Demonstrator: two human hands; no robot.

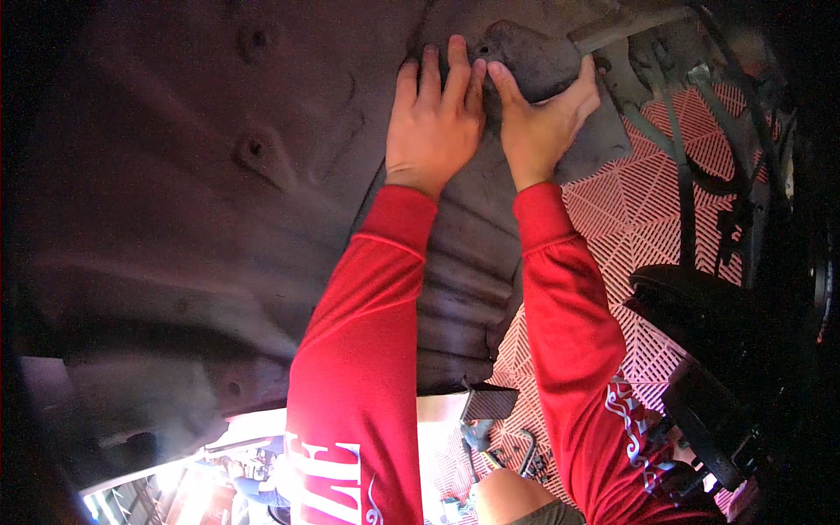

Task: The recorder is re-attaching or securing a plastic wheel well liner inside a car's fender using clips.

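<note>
A large dark wheel-arch liner point(289, 219), apparently on a vehicle, curves over most of the view. My left hand point(437, 118) lies against it at the upper middle, fingers stretched upward and palm to the panel. Close beside it is my right hand point(538, 127), its thumb spread wide from its fingers. That thumb touches the panel near the left fingertips, next to a small hole point(484, 50). The right fingers reach up by a darker raised patch point(529, 57); their far sides are hidden. Both arms wear red sleeves.
Metal rods and dark hoses point(678, 157) hang at the right, near a dark rounded part point(691, 302). Red slatted floor tiles point(604, 210) show below. A bare knee point(507, 499) is at the bottom, and a blue-sleeved arm point(258, 490) appears at lower left.
</note>
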